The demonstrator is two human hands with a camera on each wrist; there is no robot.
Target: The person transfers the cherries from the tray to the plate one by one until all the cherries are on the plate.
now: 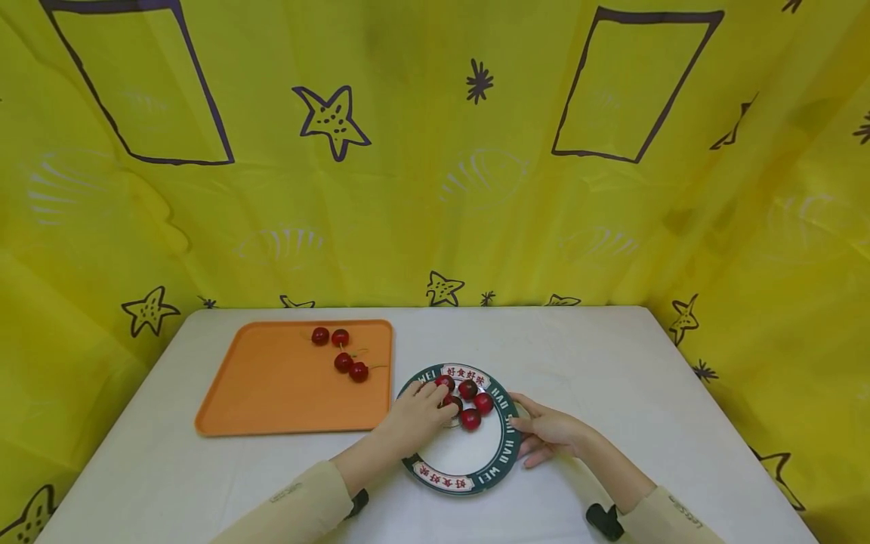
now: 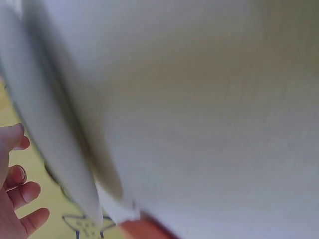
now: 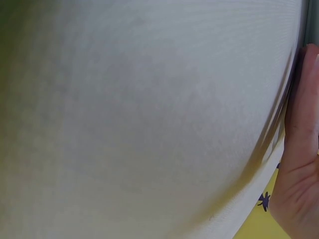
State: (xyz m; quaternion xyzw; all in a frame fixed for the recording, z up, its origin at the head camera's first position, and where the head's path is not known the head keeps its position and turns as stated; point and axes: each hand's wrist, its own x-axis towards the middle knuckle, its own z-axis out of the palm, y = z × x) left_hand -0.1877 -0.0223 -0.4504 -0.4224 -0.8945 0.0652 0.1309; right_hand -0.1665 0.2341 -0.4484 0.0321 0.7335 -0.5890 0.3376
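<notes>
A round plate [image 1: 462,453] with a dark green lettered rim rests on the white tabletop. Several dark red cherries [image 1: 471,419] lie on its upper half. From the left, my left hand [image 1: 420,412] reaches over the plate, with its fingers among the cherries; in the left wrist view its fingers [image 2: 25,194] are spread and loosely bent, with no cherry seen between them. My right hand [image 1: 553,429] grips the plate's right rim. In the right wrist view only part of that right hand [image 3: 301,149] shows along the plate's edge.
An orange tray [image 1: 292,393] lies left of the plate, with several stemmed cherries [image 1: 343,363] near its right and back edges. The white table [image 1: 578,347] ends against a yellow patterned curtain [image 1: 408,211] at the back and sides.
</notes>
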